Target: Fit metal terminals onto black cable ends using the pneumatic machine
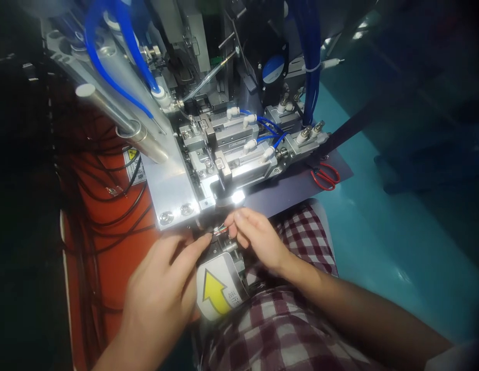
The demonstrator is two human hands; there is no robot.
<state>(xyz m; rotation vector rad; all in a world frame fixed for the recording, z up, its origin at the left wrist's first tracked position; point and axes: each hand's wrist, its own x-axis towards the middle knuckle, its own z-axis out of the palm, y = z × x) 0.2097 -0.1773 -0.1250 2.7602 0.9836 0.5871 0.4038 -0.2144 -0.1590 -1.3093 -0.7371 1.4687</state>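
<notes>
Several thin wires (220, 230), red, white and dark, run between my hands at the front of a metal machine. My right hand (258, 238) is closed, its thumb and fingertips pinching the wires from the right. On the other side, my left hand (162, 281) is bent inward, one fingertip at the left end of the wires. What its fingers close on is hidden by the hand and the machine. Just below the wires is a small metal fixture (229, 247). A white label with a yellow arrow (215, 291) sits on the rounded part under it.
Pneumatic cylinders (243, 172) with blue air tubes (311, 67) stand beyond my hands. A metal plate (172, 188) with bolts borders the left. Dark cables (88, 247) hang over an orange surface (112, 268). Red-handled scissors (325, 176) lie on a grey sheet (289, 193) at right.
</notes>
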